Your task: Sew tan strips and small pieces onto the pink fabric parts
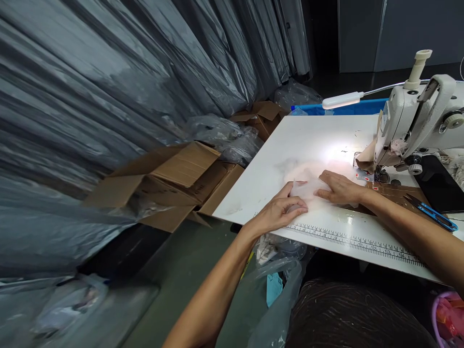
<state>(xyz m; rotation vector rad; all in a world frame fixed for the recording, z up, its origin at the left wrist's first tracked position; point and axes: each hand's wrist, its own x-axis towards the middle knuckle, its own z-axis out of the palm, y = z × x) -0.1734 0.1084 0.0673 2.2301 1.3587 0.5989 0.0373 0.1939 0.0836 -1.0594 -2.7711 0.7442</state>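
A pale pink-white piece of sheer fabric lies on the white sewing table, brightly lit by the lamp. My left hand pinches the fabric's near edge, thumb and fingers closed on it. My right hand lies flat on top of the fabric, fingers stretched out and pressing it down. Both hands sit just left of the white sewing machine, whose needle area is beside my right hand.
A printed ruler runs along the table's near edge. Blue thread snips and a black phone lie at the right. Open cardboard boxes and plastic bags stand on the floor at the left, against grey plastic sheeting. A lamp hangs above.
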